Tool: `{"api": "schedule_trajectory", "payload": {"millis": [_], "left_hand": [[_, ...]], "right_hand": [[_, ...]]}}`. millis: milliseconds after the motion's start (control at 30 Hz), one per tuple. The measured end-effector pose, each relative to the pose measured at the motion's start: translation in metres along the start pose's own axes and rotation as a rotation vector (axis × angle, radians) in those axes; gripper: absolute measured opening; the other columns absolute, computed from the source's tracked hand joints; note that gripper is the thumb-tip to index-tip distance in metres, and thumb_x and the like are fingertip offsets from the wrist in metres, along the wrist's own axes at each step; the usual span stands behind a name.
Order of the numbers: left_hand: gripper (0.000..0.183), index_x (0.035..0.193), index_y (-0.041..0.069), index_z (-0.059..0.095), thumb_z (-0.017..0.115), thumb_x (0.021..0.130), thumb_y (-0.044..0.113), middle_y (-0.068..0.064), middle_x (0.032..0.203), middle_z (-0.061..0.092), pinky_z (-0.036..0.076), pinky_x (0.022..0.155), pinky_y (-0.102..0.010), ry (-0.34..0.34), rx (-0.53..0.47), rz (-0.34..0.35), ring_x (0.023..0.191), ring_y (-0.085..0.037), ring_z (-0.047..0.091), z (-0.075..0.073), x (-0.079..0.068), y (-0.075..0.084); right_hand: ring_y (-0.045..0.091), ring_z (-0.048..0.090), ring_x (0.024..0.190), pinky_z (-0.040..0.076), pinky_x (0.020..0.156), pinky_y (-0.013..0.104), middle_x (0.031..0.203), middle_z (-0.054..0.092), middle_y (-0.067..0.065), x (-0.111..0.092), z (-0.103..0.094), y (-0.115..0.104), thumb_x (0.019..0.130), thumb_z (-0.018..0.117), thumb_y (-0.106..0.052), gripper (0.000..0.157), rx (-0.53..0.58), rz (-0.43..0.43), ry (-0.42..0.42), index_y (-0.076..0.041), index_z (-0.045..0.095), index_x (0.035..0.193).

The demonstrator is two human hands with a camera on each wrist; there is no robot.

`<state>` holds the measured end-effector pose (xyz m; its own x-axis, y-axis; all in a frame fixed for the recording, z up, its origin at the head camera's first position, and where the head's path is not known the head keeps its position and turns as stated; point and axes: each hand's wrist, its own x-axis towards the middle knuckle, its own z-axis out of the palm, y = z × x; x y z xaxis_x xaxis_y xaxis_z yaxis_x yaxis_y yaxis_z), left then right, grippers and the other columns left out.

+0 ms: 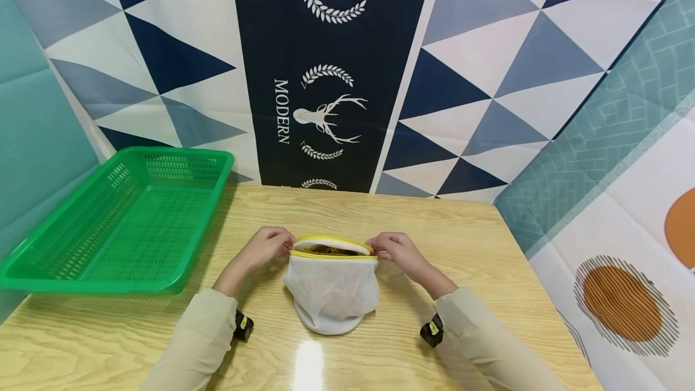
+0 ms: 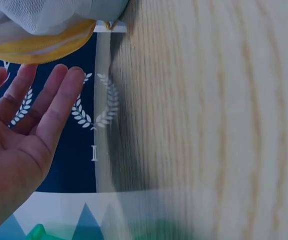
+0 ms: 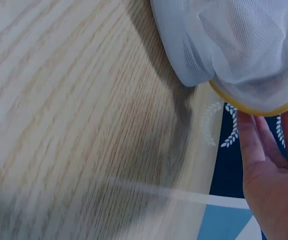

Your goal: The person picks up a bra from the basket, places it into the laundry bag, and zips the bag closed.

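Observation:
A white mesh bag (image 1: 332,288) with a yellow zipper edge (image 1: 331,256) lies on the wooden table, its mouth parted toward the far side. Something dark and yellowish (image 1: 332,250) shows inside, too hidden to name. My left hand (image 1: 267,245) pinches the left end of the mouth; in the left wrist view its other fingers (image 2: 58,100) stretch out below the yellow rim. At the opposite end my right hand (image 1: 399,250) pinches the right corner. The right wrist view has its fingers (image 3: 252,140) touching the yellow rim from below, with the thumb out of sight.
A green plastic basket (image 1: 187,240) with perforated walls stands at the table's left side. Behind the table (image 1: 461,234) hangs a patterned cloth (image 1: 478,77) with triangles and a dark deer-print strip. Light glares off the table's front.

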<state>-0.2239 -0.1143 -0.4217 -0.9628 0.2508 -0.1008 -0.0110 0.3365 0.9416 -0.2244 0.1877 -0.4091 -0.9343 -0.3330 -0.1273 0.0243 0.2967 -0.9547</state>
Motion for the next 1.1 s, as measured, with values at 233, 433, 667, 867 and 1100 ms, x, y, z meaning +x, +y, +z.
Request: {"api": "schedule_trajectory", "payload": {"millis": [233, 433, 667, 867, 1100], "left_hand": [[0.052, 0.086, 0.003, 0.056, 0.054, 0.079, 0.054, -0.009, 0.079, 0.057, 0.052, 0.063, -0.033, -0.049, 0.015, -0.151, 0.068, -0.016, 0.061, 0.004, 0.004, -0.005], [0.056, 0.090, 0.001, 0.052, 0.051, 0.079, 0.056, -0.006, 0.062, 0.057, 0.049, 0.047, -0.029, -0.134, 0.019, -0.197, 0.049, -0.015, 0.056, 0.004, 0.002, -0.006], [0.048, 0.103, -0.002, 0.052, 0.049, 0.086, 0.043, -0.002, 0.052, 0.053, 0.042, 0.042, -0.022, -0.210, -0.094, -0.190, 0.042, -0.011, 0.050, 0.003, 0.003, -0.011], [0.044, 0.121, -0.004, 0.045, 0.044, 0.091, 0.028, -0.002, 0.064, 0.054, 0.045, 0.047, -0.020, -0.228, -0.204, -0.178, 0.048, -0.008, 0.052, 0.003, 0.003, -0.015], [0.044, 0.126, -0.002, 0.043, 0.045, 0.090, 0.025, -0.001, 0.074, 0.045, 0.048, 0.055, -0.023, -0.235, -0.264, -0.173, 0.054, -0.008, 0.048, 0.002, 0.001, -0.014]], "right_hand": [[0.019, 0.056, 0.101, 0.047, 0.083, 0.035, 0.102, 0.062, 0.011, -0.002, 0.007, -0.006, 0.087, 0.054, -0.033, 0.032, -0.114, 0.050, 0.064, -0.005, 0.054, 0.072], [0.020, 0.058, 0.094, 0.048, 0.077, 0.036, 0.108, 0.060, 0.013, -0.004, 0.009, -0.006, 0.089, 0.050, -0.024, 0.023, -0.160, 0.069, 0.040, -0.003, 0.057, 0.083], [0.015, 0.046, 0.056, 0.042, 0.052, 0.029, 0.066, 0.049, 0.002, -0.002, 0.010, -0.005, 0.091, 0.044, -0.028, 0.031, -0.183, 0.190, -0.029, -0.003, 0.056, 0.106], [0.011, 0.038, 0.047, 0.034, 0.046, 0.023, 0.052, 0.035, -0.001, 0.000, 0.011, -0.002, 0.089, 0.047, -0.036, 0.037, -0.125, 0.278, -0.074, -0.003, 0.055, 0.105], [0.008, 0.039, 0.046, 0.037, 0.047, 0.021, 0.057, 0.046, -0.004, 0.001, 0.015, -0.002, 0.090, 0.044, -0.036, 0.041, -0.026, 0.330, -0.087, -0.003, 0.053, 0.112]]}}
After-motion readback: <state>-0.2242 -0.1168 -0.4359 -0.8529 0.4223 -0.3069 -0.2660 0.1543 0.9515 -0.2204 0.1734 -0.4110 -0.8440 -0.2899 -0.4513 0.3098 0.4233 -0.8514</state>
